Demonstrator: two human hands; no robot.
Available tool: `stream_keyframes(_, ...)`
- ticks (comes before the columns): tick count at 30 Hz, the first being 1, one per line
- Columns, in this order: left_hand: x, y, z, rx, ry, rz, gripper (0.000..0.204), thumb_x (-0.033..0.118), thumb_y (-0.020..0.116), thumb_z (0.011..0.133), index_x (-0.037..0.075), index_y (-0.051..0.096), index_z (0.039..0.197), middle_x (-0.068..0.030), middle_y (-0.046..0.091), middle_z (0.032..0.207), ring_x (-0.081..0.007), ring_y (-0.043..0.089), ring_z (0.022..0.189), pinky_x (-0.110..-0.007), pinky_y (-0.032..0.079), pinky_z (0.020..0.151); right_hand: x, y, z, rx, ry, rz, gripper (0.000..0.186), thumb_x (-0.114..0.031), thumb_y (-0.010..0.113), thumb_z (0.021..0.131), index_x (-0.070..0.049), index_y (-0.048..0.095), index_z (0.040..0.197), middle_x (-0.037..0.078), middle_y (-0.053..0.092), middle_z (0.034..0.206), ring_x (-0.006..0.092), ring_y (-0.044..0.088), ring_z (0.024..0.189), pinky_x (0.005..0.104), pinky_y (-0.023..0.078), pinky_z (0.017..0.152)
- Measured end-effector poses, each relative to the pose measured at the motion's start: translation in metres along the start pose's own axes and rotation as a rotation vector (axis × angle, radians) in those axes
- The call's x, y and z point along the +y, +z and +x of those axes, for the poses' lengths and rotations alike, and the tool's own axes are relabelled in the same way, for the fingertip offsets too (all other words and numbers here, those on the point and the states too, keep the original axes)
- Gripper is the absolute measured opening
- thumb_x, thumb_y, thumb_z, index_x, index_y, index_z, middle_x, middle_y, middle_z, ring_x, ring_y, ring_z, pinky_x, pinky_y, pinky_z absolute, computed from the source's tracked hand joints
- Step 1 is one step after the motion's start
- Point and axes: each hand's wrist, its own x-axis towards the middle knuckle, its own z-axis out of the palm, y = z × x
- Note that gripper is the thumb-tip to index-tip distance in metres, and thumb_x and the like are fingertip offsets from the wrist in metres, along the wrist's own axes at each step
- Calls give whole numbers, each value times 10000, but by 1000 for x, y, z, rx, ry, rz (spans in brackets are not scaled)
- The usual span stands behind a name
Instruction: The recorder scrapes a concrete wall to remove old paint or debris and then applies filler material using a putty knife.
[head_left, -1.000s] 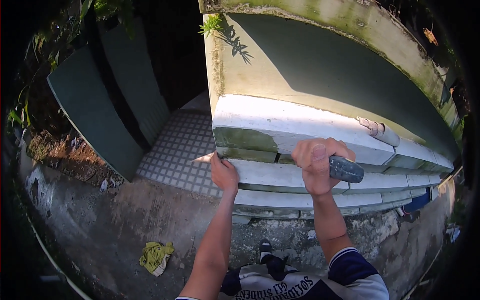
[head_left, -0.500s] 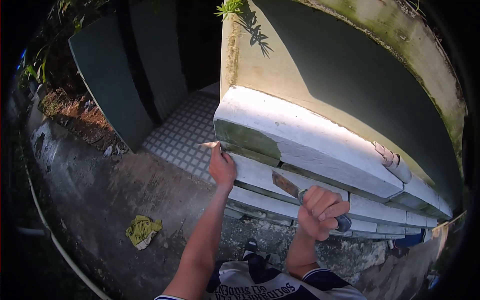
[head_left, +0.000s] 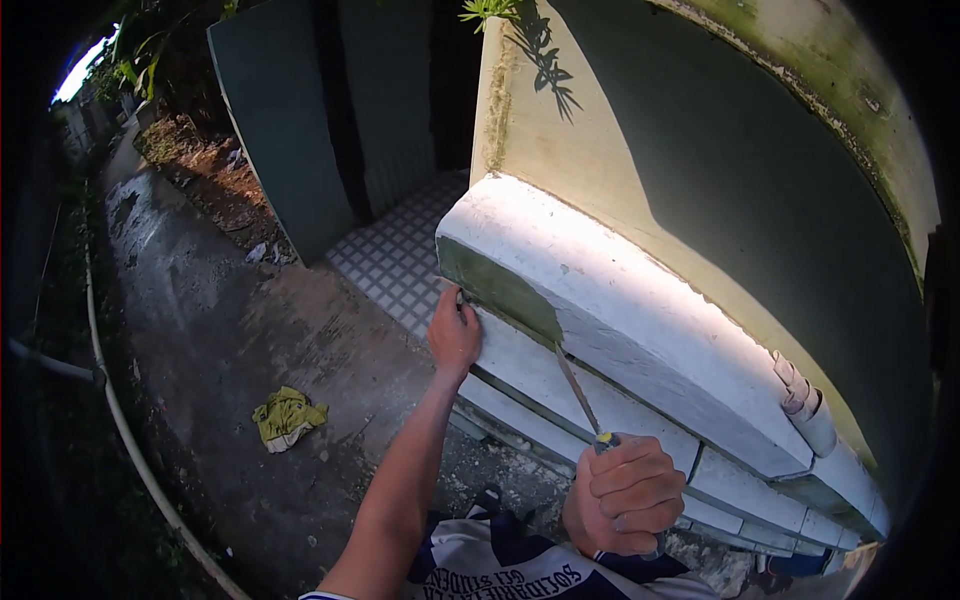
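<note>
My left hand (head_left: 455,330) grips the left corner of the stepped ledge, just below a green patch (head_left: 495,285) on the face of the white top step (head_left: 640,315). My right hand (head_left: 625,495) is closed round the dark handle of a metal scraper (head_left: 578,388). The thin blade points up and away from me, its tip at the seam under the green patch. A crumpled pale cylindrical piece (head_left: 808,410) lies along the right part of the top step.
A pale wall (head_left: 570,150), partly shaded, rises behind the ledge, with a small plant (head_left: 488,10) above. Left are a dark green panel (head_left: 270,120), a tiled floor (head_left: 378,260), concrete pavement (head_left: 200,290), a yellow-green cloth (head_left: 288,418) and a long pipe (head_left: 140,450).
My right hand has moved down and toward me, bringing the scraper blade into view against the seam. My view has turned, showing more of the path at left. My left hand stays at the corner.
</note>
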Motion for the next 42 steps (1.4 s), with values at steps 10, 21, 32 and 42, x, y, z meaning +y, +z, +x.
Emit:
stream_keyframes(10, 6, 2, -3, 47, 38, -9, 299, 119, 550, 899, 94, 581, 1195, -163, 661, 1042, -385, 662, 925, -500, 499, 773, -10, 0, 7, -38, -2, -57, 416, -235, 618, 957, -131, 447, 592, -20, 476, 432, 111, 455, 322, 268, 433, 379)
stream_keyframes(21, 0, 2, 0, 36, 11, 15, 259, 128, 555, 899, 83, 578, 1153, -180, 655, 1012, -397, 655, 922, -505, 495, 762, 9, -10, -1, -33, -4, -110, 392, -232, 587, 950, -130, 447, 597, -32, 451, 418, 92, 425, 309, 238, 403, 365)
stream_keyframes(32, 8, 0, -3, 15, 19, 10, 352, 127, 564, 888, 91, 582, 1238, -159, 660, 1037, -370, 662, 924, -480, 501, 788, 2, -5, 6, 60, 57, -136, 423, -210, 581, 958, -149, 379, 592, -36, 381, 398, 93, 357, 303, 251, 335, 348)
stream_keyframes(42, 2, 1, 0, 26, 33, 22, 366, 122, 543, 899, 108, 582, 1263, -163, 660, 1081, -379, 659, 960, -493, 502, 801, -4, -2, 7, 35, 109, -154, 444, -304, 605, 992, -142, 399, 633, -13, 424, 448, 142, 411, 345, 278, 432, 483)
